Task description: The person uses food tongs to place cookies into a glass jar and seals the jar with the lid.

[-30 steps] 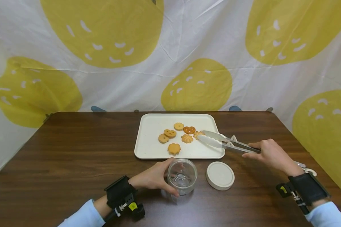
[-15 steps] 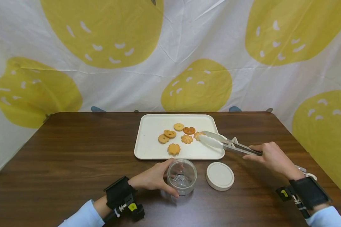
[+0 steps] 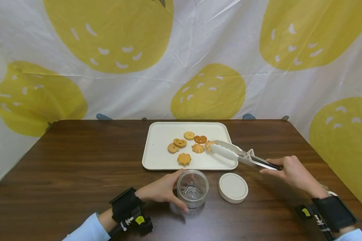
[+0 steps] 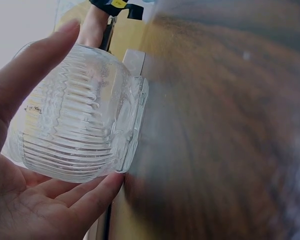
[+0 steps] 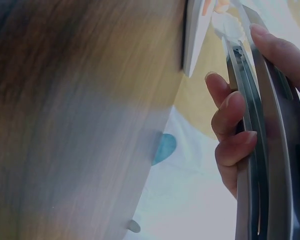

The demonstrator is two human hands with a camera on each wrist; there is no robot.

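Observation:
My left hand (image 3: 161, 189) curls round a ribbed clear glass jar (image 3: 192, 188) standing open on the brown table; the left wrist view shows the jar (image 4: 75, 120) held between thumb and fingers. My right hand (image 3: 289, 170) grips metal tongs (image 3: 244, 155) with white tips, seen close up in the right wrist view as tongs (image 5: 260, 145). The tong tips close around a biscuit (image 3: 209, 145) at the right side of the cream tray (image 3: 157, 157). Several more biscuits (image 3: 184, 158) lie on the tray.
A round cream lid (image 3: 233, 187) lies flat on the table just right of the jar. A white cloth with large yellow shapes (image 3: 208, 90) hangs behind the table. The table's right edge (image 3: 319, 157) runs close to my right hand.
My right hand has drawn slightly back and down toward me, with the tongs still at the rightmost biscuit. The left hand and jar stay put.

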